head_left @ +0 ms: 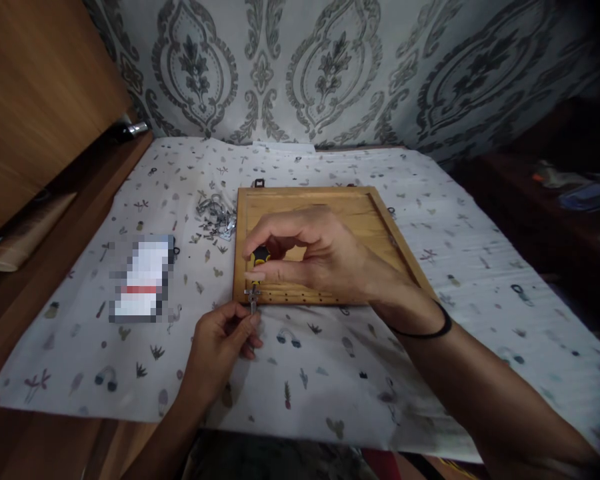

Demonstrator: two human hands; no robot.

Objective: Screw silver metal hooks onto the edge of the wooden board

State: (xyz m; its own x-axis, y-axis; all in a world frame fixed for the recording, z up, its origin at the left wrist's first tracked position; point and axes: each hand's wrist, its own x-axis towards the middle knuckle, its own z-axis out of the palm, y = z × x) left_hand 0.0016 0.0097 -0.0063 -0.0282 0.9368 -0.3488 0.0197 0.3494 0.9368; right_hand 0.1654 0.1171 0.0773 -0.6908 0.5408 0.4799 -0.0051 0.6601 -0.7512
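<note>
A wooden panel with a raised frame [325, 200] lies flat on the patterned cloth. My right hand [310, 253] is above its near left corner, closed around the black and yellow handle of a screwdriver [261, 255] that points down. Under the tip sits a small metal hinge [253, 293] at the panel's near edge. My left hand [230, 333] pinches the hinge's lower end between thumb and fingers. A row of small dark holes runs along the panel's near edge. Whether a screw is under the screwdriver tip, I cannot tell.
Loose metal hardware and screws [217, 217] lie in a pile left of the panel. A blurred-out phone-like object [143, 280] rests on the cloth [340, 373] further left. A wooden cabinet [45, 87] stands at the left, and a patterned wall [325, 73] rises behind the table.
</note>
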